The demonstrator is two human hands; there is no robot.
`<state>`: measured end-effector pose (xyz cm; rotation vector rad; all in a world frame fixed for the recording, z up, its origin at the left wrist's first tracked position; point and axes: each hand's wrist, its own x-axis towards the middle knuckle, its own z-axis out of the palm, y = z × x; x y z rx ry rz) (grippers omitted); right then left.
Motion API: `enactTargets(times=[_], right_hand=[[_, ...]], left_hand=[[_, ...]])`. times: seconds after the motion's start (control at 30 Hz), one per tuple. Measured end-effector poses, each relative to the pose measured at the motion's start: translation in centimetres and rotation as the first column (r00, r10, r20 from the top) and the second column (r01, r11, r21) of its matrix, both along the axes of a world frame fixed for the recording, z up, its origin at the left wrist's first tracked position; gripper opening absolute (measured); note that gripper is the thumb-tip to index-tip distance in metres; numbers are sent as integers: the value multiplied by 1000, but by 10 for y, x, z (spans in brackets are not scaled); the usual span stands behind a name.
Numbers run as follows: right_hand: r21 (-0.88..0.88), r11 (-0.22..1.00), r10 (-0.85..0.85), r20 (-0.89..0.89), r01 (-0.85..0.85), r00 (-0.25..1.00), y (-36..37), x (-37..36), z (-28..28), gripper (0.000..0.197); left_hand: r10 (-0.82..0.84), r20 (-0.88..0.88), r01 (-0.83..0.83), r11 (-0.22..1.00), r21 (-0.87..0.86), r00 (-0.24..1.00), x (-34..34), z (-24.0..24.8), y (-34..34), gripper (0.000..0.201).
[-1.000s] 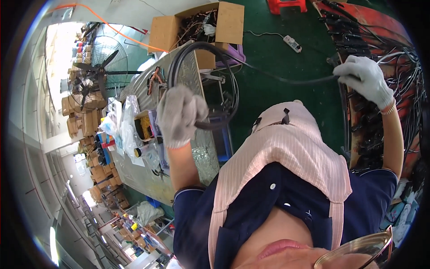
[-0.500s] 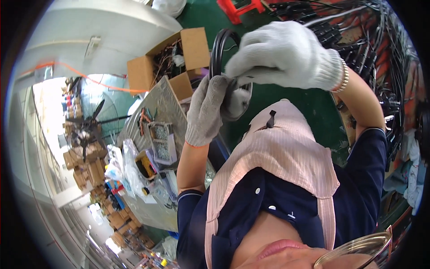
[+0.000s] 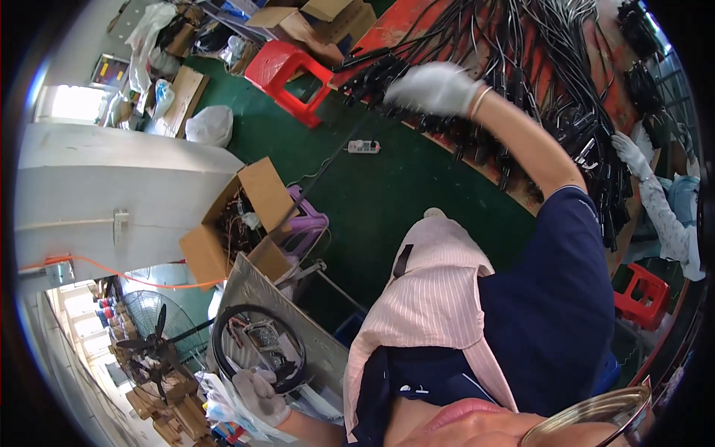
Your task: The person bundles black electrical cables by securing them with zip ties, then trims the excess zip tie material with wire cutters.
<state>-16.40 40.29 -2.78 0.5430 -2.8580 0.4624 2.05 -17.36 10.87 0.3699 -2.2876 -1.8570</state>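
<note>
Green floor [image 3: 432, 175] is spreading between bench [image 3: 261, 283] and red table [image 3: 391, 30]. At far left, a fan [image 3: 158, 341] is standing beyond the bench. Over the bench, the left hand [image 3: 261, 395] is holding the black coil [image 3: 302, 350], fingers pressing together on its lower rim. A box [image 3: 268, 190], purple stool [image 3: 307, 226], red stool [image 3: 279, 71] and power strip [image 3: 363, 147] are cluttering the gap. The right hand [image 3: 436, 89] is hovering by the heaped cables [image 3: 514, 45], too blurred to tell its grip. Farther right, a co-worker's hand [image 3: 631, 155] is showing near those cables.
</note>
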Motion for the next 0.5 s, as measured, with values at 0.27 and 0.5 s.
enactTargets(times=[0.27,0.5], right_hand=[[-311,671,665,-149,-673,732,-276,56,56,32],[-205,769,613,-33,-606,789,-189,38,48,27]], left_hand=[[-92,-31,93,995,43,995,-53,-77,99,39],[-219,395,309,934,-180,892,-63,-39,126,27]])
